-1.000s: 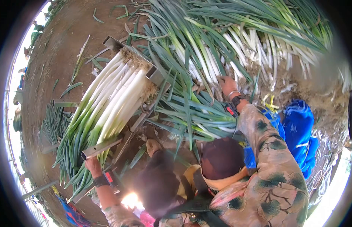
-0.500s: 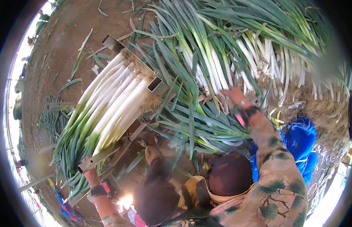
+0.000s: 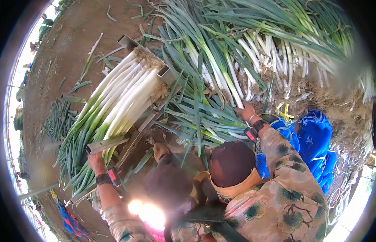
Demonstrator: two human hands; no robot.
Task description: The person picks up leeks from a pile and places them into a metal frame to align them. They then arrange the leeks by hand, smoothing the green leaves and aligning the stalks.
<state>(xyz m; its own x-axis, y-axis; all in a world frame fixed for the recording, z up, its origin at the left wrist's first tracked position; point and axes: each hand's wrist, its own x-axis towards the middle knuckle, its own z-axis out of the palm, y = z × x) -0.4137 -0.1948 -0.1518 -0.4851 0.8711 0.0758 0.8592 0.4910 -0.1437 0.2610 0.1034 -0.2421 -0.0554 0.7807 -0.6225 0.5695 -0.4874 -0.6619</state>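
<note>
A thick bundle of long green onions lies in a metal frame, with white stems and roots at the upper end and green leaves lower left. My left hand is at the frame's lower metal bar, beside the leaves; its fingers are mostly hidden there. My right hand is closed around the root end of a long green onion at the edge of the big pile. The rest of that stalk stretches up and left from my fingers.
A large pile of green onions spreads across the top right. Blue netting lies right of my right arm. Loose leaves litter the dirt floor. More cut greens sit left of the frame.
My right hand has come down slightly and closed on the onion's root end, which has shifted toward me. My left hand has risen a little along the bar. The view has shifted slightly.
</note>
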